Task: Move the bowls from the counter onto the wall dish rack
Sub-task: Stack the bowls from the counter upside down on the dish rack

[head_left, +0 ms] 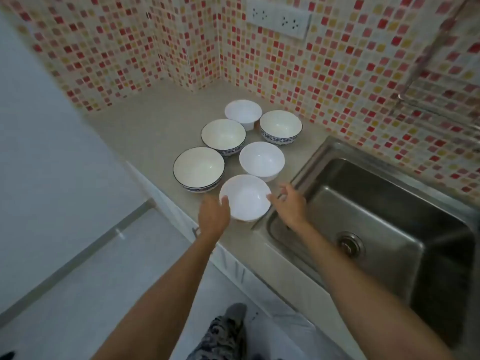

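Several bowls stand close together on the beige counter [155, 126]. Some are plain white, and others have a dark rim and a blue pattern outside. The nearest plain white bowl [245, 197] sits by the counter's front edge, next to the sink. My left hand [213, 216] is against its left side with the thumb over the rim. My right hand [288, 203] is at its right side, fingers spread, one fingertip touching the rim. A blurred metal rail [405, 97] runs along the tiled wall at the upper right.
A steel sink [376, 216] with a drain lies right of the bowls. Mosaic-tiled walls form a corner behind the counter, with a double socket [278, 19] above. A blue-patterned bowl [198, 168] stands just left of the near one.
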The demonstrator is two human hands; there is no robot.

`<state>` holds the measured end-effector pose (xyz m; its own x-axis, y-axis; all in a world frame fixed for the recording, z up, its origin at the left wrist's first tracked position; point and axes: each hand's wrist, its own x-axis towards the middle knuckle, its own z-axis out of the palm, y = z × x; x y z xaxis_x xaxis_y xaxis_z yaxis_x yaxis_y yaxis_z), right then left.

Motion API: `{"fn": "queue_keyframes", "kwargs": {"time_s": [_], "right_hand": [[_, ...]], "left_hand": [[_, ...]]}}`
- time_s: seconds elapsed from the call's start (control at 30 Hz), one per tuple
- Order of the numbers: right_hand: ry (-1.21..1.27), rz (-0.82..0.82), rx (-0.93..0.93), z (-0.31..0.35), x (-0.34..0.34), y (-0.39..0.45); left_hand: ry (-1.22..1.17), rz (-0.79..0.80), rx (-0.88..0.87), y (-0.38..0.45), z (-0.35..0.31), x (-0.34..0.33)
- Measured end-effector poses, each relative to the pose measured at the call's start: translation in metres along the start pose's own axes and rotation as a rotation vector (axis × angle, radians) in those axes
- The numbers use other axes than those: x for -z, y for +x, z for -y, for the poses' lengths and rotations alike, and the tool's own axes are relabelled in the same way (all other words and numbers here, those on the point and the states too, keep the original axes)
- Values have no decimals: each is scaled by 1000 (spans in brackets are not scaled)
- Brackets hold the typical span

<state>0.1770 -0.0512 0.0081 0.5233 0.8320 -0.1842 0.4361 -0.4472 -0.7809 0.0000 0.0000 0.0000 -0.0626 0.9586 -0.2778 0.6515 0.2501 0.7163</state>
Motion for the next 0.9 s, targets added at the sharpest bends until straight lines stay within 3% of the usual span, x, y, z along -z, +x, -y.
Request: {"fn": "queue_keyframes", "kwargs": {"time_s": [0.13, 0.23, 0.43, 0.63, 0.9], "right_hand": [[49, 134, -40, -2, -16, 1], [102, 134, -68, -8, -19, 1], [244, -27, -120, -34, 17, -6], [182, -247, -227, -73, 95, -30], [230, -478, -276, -115, 202, -77]], "left_hand": [[11, 153, 23, 9, 2, -10], [-9, 205, -15, 12, 3, -18], [-155, 369, -122, -7, -26, -46], [-287, 640, -338, -48, -88, -99], [-232, 786, -592, -118, -164, -158]]}}
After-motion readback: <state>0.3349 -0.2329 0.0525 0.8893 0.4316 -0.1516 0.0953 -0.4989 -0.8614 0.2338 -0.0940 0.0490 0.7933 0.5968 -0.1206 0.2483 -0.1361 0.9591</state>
